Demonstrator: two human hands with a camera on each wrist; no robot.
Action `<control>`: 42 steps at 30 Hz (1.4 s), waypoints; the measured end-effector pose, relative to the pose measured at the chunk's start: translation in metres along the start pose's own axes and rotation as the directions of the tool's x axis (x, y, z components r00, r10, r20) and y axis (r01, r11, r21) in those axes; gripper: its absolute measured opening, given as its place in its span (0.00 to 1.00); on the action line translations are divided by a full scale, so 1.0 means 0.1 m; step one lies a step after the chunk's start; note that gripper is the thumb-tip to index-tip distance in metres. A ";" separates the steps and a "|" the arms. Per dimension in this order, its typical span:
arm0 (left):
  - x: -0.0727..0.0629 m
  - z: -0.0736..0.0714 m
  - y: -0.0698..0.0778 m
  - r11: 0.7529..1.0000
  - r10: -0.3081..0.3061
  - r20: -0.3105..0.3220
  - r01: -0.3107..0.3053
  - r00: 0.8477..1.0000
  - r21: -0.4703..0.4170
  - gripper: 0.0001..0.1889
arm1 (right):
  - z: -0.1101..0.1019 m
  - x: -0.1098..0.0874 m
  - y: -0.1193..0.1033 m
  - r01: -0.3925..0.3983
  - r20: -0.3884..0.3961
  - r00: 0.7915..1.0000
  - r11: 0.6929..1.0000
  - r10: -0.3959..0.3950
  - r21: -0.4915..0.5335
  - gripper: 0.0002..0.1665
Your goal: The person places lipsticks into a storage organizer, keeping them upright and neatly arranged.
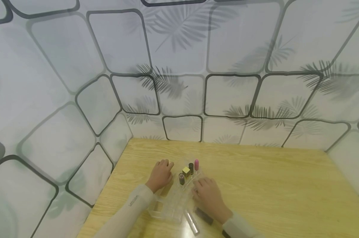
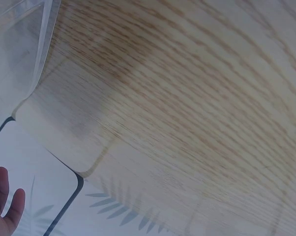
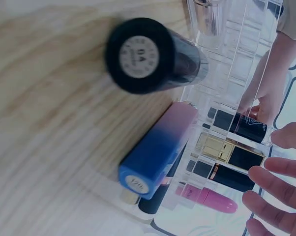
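**Below the middle of the head view, four lipsticks stand in line**

Here's a clear plastic organiser [image 1: 173,207] on the yellow wood-grain table [image 1: 274,185], its upper end bearing a short dark cylindrical lipstick [image 1: 181,178], a gold-and-black square one [image 1: 186,172], a slim black one [image 1: 191,168] and a glossy pink bullet-shaped one [image 1: 196,165]. Snug slots, it seems, hold them upright. The left hand [image 1: 161,176] lies along the organiser's left side, perhaps to steady it; contact is hard to tell, but its fingers look loose, gripping nothing. Opposite, the right hand [image 1: 208,195] is empty, fingers spread. At bottom centre, a silver tube [image 1: 192,223] and a black tube [image 1: 204,216] lie near it, probably for easy reach.

Over to the right wrist view: mid-frame, a blue-and-pink square tube [image 3: 155,152] that the head view doesn't show, plus a readable-side-on round end label [image 3: 139,56]! The left wrist view offers mainly wood grain, with relaxed fingertips lower left.
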State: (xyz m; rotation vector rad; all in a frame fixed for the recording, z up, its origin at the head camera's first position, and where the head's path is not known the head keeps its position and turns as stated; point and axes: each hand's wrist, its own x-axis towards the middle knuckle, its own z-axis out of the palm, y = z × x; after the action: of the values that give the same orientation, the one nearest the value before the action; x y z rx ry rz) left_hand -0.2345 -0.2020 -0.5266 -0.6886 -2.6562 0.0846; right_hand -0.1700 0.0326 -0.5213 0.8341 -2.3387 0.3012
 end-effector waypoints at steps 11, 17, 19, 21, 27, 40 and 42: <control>0.00 -0.01 0.01 1.000 -0.006 -0.009 0.006 1.000 0.000 0.11 | -0.05 -0.15 0.07 0.051 -0.017 0.999 0.998 -0.051 0.029 0.16; 0.00 -0.02 0.02 1.000 -0.006 -0.001 0.006 1.000 -0.015 0.12 | -0.06 -0.24 0.10 0.085 -0.012 0.996 0.996 -0.085 0.027 0.16; -0.01 -0.02 0.02 1.000 -0.005 -0.002 0.005 1.000 -0.015 0.13 | -0.07 -0.28 0.11 0.091 0.003 0.996 0.996 -0.091 0.022 0.16; -0.01 -0.02 0.02 1.000 -0.006 -0.002 0.006 1.000 -0.016 0.13 | -0.08 -0.31 0.12 0.095 0.023 0.995 0.995 -0.096 0.022 0.15; 0.00 -0.01 0.02 0.999 -0.020 0.021 0.021 1.000 -0.028 0.13 | -0.12 -0.40 0.13 0.080 0.089 0.993 0.997 -0.082 0.024 0.13; 0.00 -0.02 0.02 0.999 -0.021 0.043 0.022 0.999 -0.025 0.14 | -0.07 -0.50 0.14 0.083 0.091 0.992 0.995 -0.087 0.047 0.11; 0.00 -0.02 0.02 1.000 -0.019 0.041 0.019 0.999 -0.019 0.14 | -0.06 -0.50 0.14 0.076 0.100 0.992 0.996 -0.080 0.047 0.11</control>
State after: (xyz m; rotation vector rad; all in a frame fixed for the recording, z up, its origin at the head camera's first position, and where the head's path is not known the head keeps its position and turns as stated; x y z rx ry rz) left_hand -0.2326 -0.2004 -0.5246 -0.6746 -2.7058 0.0688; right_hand -0.1456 0.0707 -0.5481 0.9807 -2.3940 0.2829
